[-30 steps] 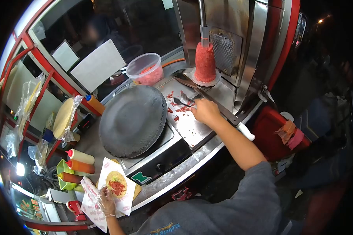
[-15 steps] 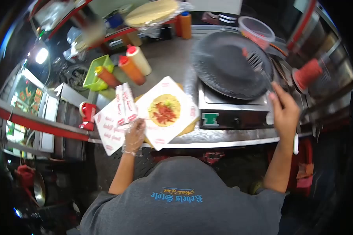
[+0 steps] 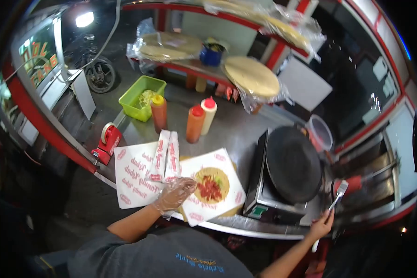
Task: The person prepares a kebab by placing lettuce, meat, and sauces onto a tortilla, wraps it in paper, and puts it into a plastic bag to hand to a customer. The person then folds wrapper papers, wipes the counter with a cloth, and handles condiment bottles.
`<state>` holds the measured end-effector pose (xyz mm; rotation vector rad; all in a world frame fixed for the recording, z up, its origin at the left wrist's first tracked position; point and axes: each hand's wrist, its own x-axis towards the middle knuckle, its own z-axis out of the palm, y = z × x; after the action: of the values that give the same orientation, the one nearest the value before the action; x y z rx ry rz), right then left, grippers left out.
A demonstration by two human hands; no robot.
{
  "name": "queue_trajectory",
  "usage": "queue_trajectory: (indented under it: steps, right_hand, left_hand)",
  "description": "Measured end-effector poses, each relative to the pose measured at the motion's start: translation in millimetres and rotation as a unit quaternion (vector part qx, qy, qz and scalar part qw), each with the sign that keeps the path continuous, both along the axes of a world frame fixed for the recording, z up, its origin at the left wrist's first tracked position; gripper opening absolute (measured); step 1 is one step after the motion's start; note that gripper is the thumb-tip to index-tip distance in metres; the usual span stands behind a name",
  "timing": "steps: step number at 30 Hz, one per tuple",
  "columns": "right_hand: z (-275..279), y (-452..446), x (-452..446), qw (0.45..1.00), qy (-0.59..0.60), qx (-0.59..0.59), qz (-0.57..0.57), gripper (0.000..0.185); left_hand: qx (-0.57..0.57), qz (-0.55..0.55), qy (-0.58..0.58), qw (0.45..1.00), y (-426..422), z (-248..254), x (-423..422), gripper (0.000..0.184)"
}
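My left hand, in a clear plastic glove, lies over the printed wrapping paper with its fingers stretched toward the flatbread's left edge. Whether the fingertips touch it I cannot tell. The round flatbread carries red meat strips and some green shreds, and rests on a white paper sheet. In my bare right hand is a fork, tines up, held at the right of the stove near a red container. Two wrapped rolls lie on printed paper left of the flatbread.
A black griddle pan sits on the stove. Behind the paper stand sauce bottles and a green basket of shredded vegetable. A red tape dispenser is at left. Flatbreads lie on the back shelf, beside a clear tub.
The view has turned and shifted. My right hand has brought the fork from over the pan to beyond its right side. My left hand has moved right, closer to the flatbread.
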<state>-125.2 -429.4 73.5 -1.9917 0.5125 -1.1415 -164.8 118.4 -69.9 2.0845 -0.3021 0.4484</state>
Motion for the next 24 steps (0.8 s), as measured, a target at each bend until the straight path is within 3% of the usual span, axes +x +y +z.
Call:
queue_trajectory:
  steps: [2,3,6,9,12,15,18,20,21,22,23,24]
  right_hand:
    - [-1.3,-82.8,30.7,0.974,0.224,-0.028,-0.002,0.035]
    - [-30.4,-124.8,48.6,0.969,0.210,-0.124,0.046,0.037]
    - [-91.8,-174.3,84.1,0.913,0.252,-0.310,0.084,0.041]
    - [-106.3,-153.1,87.2,0.910,0.275,-0.311,0.019,0.041]
    - [-79.1,-129.5,76.0,0.965,0.162,-0.206,-0.024,0.038]
    - [-23.2,-37.2,32.1,0.961,-0.155,-0.227,-0.042,0.029]
    - [-7.4,66.9,-25.4,0.983,-0.166,0.003,0.084,0.031]
    - [-26.0,147.4,-40.1,0.887,-0.222,0.195,0.354,0.029]
    - [-39.2,186.8,-47.0,0.872,-0.163,0.217,0.406,0.031]
    - [-44.0,225.2,-54.1,0.826,-0.080,0.269,0.488,0.046]
    - [-47.8,266.6,-55.7,0.759,-0.031,0.383,0.526,0.063]
    - [-38.0,312.8,-56.1,0.636,0.005,0.532,0.558,0.082]
  left_hand:
    - [-0.262,0.024,0.087,0.961,8.0,-7.2,13.3,0.021]
    - [-0.308,0.048,0.069,0.948,13.2,1.4,25.9,0.019]
    - [-0.271,0.165,-0.045,0.947,30.5,20.3,71.8,0.033]
    - [-0.219,0.299,-0.257,0.892,35.3,54.8,124.8,0.043]
    - [-0.139,0.429,-0.329,0.830,82.1,72.5,152.3,0.060]
    - [-0.001,0.400,-0.197,0.895,131.4,61.0,173.0,0.064]
    - [-0.066,0.370,0.007,0.927,160.3,57.8,163.1,0.064]
    - [-0.095,0.436,-0.155,0.881,147.2,74.2,135.6,0.059]
    - [-0.078,0.464,-0.243,0.848,136.3,84.8,117.6,0.055]
    - [-0.227,0.334,-0.288,0.869,113.1,76.0,96.1,0.048]
    - [-0.375,0.200,-0.321,0.846,89.8,67.0,74.5,0.044]
    - [-0.423,0.021,-0.307,0.852,72.0,63.7,54.6,0.045]
